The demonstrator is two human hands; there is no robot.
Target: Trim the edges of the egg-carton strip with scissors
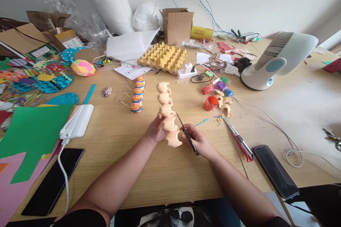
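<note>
My left hand (156,130) grips a peach-coloured strip of egg-carton cups (168,109) from its left side. The strip runs away from me in a row of several domed cups, with ragged, scalloped edges on the right. In my right hand (198,141) is a pair of dark scissors (189,137), seen nearly edge-on, so whether the blades are apart is unclear. Their tip points toward the strip's right edge, close to the middle cups. Left of the strip stands a painted egg-carton caterpillar (137,94) in orange and blue, with several thin sticks poking out.
A red cup (210,103), carton scraps (225,105) and a red utility knife (238,140) lie to the right, near a phone (275,171) and a white fan (279,62). Behind is a yellow egg tray (163,56). Coloured paper (32,127) and a power bank (77,122) lie left.
</note>
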